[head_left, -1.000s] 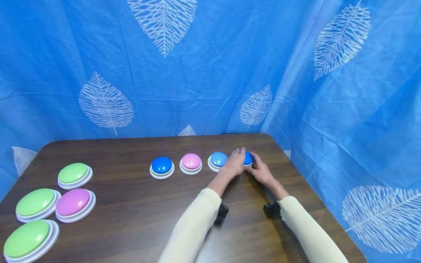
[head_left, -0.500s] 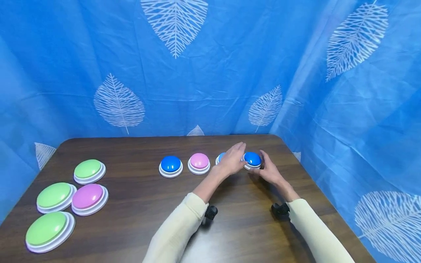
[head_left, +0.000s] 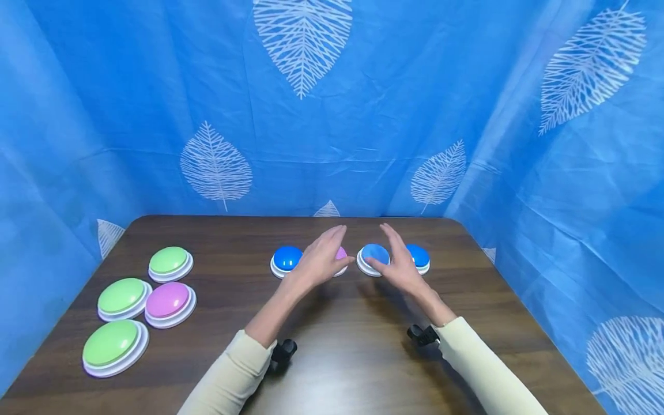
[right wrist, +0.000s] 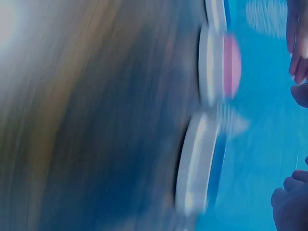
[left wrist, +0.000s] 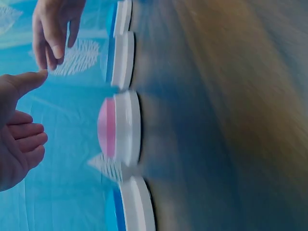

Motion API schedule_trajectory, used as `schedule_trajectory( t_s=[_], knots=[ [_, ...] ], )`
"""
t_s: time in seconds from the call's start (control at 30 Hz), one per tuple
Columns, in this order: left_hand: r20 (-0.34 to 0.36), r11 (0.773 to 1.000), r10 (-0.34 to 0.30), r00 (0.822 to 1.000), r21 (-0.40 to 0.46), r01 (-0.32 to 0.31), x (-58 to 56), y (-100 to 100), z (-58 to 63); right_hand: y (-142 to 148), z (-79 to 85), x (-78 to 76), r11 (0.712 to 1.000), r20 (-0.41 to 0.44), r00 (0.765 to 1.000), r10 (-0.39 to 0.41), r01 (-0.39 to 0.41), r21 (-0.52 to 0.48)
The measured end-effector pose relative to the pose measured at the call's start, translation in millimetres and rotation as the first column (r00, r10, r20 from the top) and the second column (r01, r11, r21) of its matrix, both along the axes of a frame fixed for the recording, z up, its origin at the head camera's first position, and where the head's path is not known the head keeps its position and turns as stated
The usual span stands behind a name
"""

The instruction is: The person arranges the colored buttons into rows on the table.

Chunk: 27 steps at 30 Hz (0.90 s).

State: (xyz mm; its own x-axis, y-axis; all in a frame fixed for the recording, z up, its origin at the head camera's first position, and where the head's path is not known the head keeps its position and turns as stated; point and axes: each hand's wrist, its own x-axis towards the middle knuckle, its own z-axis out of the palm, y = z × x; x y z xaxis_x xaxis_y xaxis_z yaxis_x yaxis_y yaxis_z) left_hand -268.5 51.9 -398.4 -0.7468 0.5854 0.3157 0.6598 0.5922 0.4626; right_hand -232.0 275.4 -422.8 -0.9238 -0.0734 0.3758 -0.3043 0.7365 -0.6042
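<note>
Left hand (head_left: pixel 317 260), fingers extended, holding nothing, is hovering near pink dome button (left wrist: pixel 120 127); dark-blue button (head_left: pixel 287 257) is sitting just left. Right hand (head_left: pixel 400 262), likewise extended and unladen, is hovering near light-blue button (head_left: pixel 374 253), second dark-blue button (head_left: pixel 418 256) just right. Three green buttons (head_left: pixel 121 295), another pink button (head_left: pixel 168 300) are lying farther left.

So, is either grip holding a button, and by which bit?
Nothing: the left grip and right grip are both in the air, clear of the buttons.
</note>
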Motion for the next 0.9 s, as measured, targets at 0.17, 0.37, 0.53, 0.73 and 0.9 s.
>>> schedule_trajectory(
  t_s=[0.17,0.37,0.53,0.73,0.9],
  knots=[
    [-0.019,0.999,0.031,0.999,0.021,-0.03,13.9,-42,-4.8,-52,-3.4,-1.9,0.988,-0.035,0.987,0.156,-0.156,0.002],
    [-0.016,0.99,0.143,0.99,0.016,-0.143,32.9,-109,-10.0,-117,-7.8,-4.5,0.947,0.0,0.947,0.321,-0.321,0.009],
    [0.049,0.956,0.29,0.956,-0.048,-0.288,46.1,-171,-9.5,-165,-9.4,-9.2,0.91,0.116,0.906,0.407,-0.414,0.04],
    [0.113,0.904,0.411,0.904,-0.178,-0.389,57.1,-237,-3.7,-216,-15.4,-15.5,0.878,0.246,0.864,0.439,-0.471,0.085],
    [0.089,0.886,0.434,0.896,-0.22,-0.407,68.7,-274,-6.2,-251,-20.7,-18.0,0.845,0.284,0.834,0.474,-0.521,0.12]
  ],
)
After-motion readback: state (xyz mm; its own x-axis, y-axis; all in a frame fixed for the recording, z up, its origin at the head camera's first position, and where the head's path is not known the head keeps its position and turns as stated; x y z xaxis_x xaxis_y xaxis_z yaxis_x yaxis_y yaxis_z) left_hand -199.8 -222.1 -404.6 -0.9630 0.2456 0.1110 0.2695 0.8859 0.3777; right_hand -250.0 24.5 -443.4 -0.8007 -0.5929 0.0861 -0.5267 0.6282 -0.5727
